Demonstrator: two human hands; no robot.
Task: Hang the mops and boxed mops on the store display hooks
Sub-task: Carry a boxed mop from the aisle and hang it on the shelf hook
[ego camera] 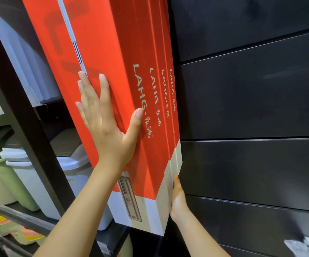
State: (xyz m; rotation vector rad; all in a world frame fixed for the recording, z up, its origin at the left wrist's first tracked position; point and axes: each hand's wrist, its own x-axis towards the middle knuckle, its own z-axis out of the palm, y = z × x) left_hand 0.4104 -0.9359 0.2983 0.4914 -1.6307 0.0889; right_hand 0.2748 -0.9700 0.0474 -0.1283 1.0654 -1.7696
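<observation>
Against the dark slatted wall panel, a row of red boxed mops hangs upright and slightly tilted, side by side, each with "LAHG" printed down its narrow side and a white band at the bottom. The left hand lies flat on the front face of the nearest box, its fingers straight and spread, its thumb pressed on the box's side face. The right hand sits at the lower right of the row, thumb touching the white band of the box nearest the panel; its other fingers are hidden behind the boxes, so I cannot tell their grip. To the left, dark shelves carry lidded plastic bins.
</observation>
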